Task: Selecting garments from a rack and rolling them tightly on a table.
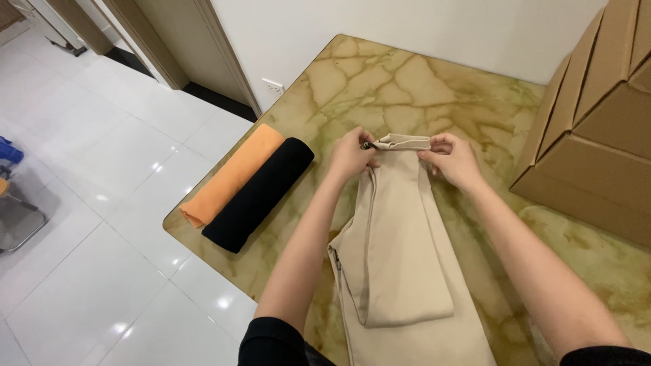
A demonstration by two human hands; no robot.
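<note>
Beige trousers [400, 257] lay lengthwise on the marbled worktop [380, 74]; my left hand [350, 156] and right hand [453, 160] each had a clenched grip on the far end, rolling barely begun, two finished rolls [251, 184] alongside.

Orange roll [232, 177]: you have a rolled orange cloth well out beyond your left fingers, lying slantwise at the table's edge.
Black roll [260, 193]: just beside the orange one and touching it along its length, on the side nearer your left fingers.
Cardboard boxes [597, 122]: stacked brown boxes, well out beyond your right fingers.
Table [407, 81]: marbled yellow-green top with brown veins, under and beyond your fingertips.
Floor [88, 203]: glossy white tiles, far off past the rolls.
Wall socket [272, 87]: white, low on the wall, ahead of your left fingers.
</note>
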